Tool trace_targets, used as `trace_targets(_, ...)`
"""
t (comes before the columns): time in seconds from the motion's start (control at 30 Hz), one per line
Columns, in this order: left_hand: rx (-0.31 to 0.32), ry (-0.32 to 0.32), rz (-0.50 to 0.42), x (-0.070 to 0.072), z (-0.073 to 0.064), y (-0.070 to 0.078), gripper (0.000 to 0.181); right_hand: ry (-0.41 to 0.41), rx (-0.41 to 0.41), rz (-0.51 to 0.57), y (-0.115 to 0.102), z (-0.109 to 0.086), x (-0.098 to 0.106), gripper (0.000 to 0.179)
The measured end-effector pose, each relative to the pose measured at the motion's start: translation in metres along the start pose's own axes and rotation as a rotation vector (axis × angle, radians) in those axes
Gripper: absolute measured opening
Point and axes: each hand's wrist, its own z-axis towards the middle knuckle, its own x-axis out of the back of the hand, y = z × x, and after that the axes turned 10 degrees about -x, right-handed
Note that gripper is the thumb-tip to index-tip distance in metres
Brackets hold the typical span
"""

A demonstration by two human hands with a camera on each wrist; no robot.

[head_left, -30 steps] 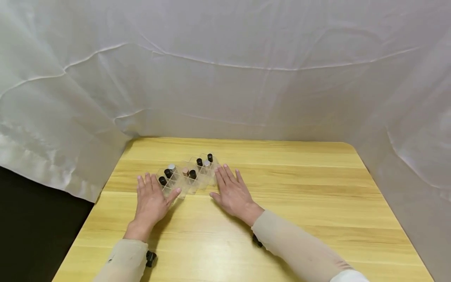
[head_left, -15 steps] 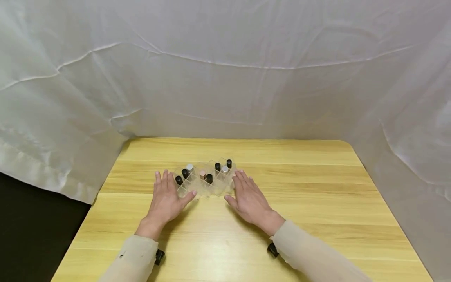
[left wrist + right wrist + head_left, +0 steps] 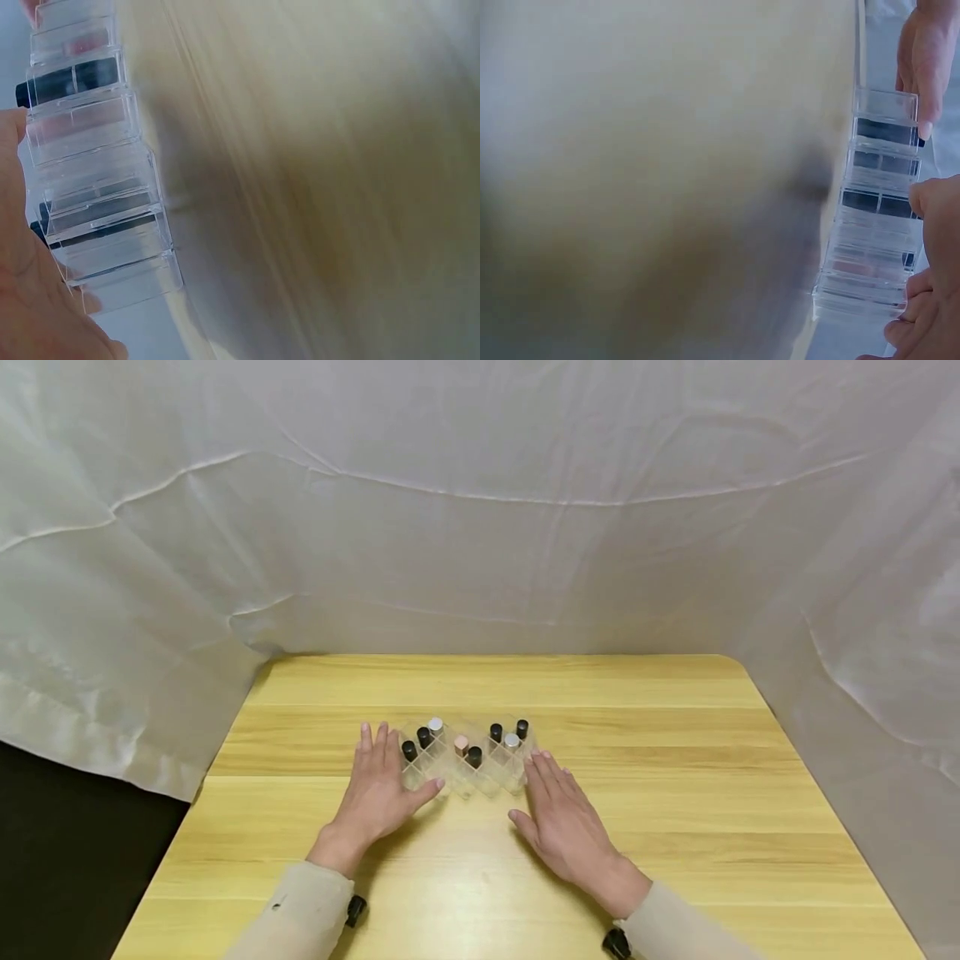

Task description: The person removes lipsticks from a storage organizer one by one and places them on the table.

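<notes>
A clear lipstick organizer (image 3: 497, 770) with diamond-shaped cells stands on the wooden table between my two hands. Several tubes that look like lipsticks stand upright in it: some are black (image 3: 475, 757), others silver (image 3: 512, 742), and one is pinkish (image 3: 461, 745). My left hand (image 3: 378, 797) lies along the left end, fingers straight and thumb spread toward the front face. At the right end, the straight fingers of my right hand (image 3: 573, 835) rest against the side, thumb apart. The left wrist view shows the organizer's clear front wall (image 3: 97, 191) close to the left palm.
The table (image 3: 712, 793) has a light wood grain and a rounded far right corner. Pale fabric (image 3: 480, 552) hangs behind it and along both sides. A dark area (image 3: 75, 852) lies beyond the left edge. Black wrist devices (image 3: 617, 943) sit under the sleeves.
The organizer has slid to the right and slightly toward me, with both hands moving along at its ends. It has also turned from a slant to roughly parallel with the table's far edge.
</notes>
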Motion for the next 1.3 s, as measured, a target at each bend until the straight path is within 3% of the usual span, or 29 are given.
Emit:
trace_targets(0.27, -0.047, 0.008, 0.051, -0.01, -0.007, 0.023, 0.119, 0.035, -0.06, -0.01, 0.014, -0.021, 0.005, 0.082)
trace_targets(0.5, -0.112, -0.001, 0.177, -0.001, -0.015, 0.01, 0.087, 0.061, -0.019, -0.095, 0.016, -0.02, 0.004, 0.084)
trace_targets(0.63, -0.151, -0.039, 0.216, 0.009, -0.016, 0.006, 0.088, 0.067, -0.012, -0.116, 0.017, -0.019, 0.006, 0.085)
trace_targets(0.8, -0.182, -0.081, 0.199, 0.013, -0.015, 0.011, 0.089, 0.039, -0.034, -0.124, 0.02, -0.015, 0.009, 0.087)
trace_targets(1.07, -0.19, -0.061, 0.204, 0.01, -0.014, 0.013, 0.102, 0.005, -0.048, -0.129, 0.022, -0.011, 0.01, 0.089)
trace_targets(1.3, -0.211, -0.097, 0.191, 0.011, -0.01, 0.01, 0.101, 0.026, -0.029, -0.132, 0.025, -0.01, 0.013, 0.085)
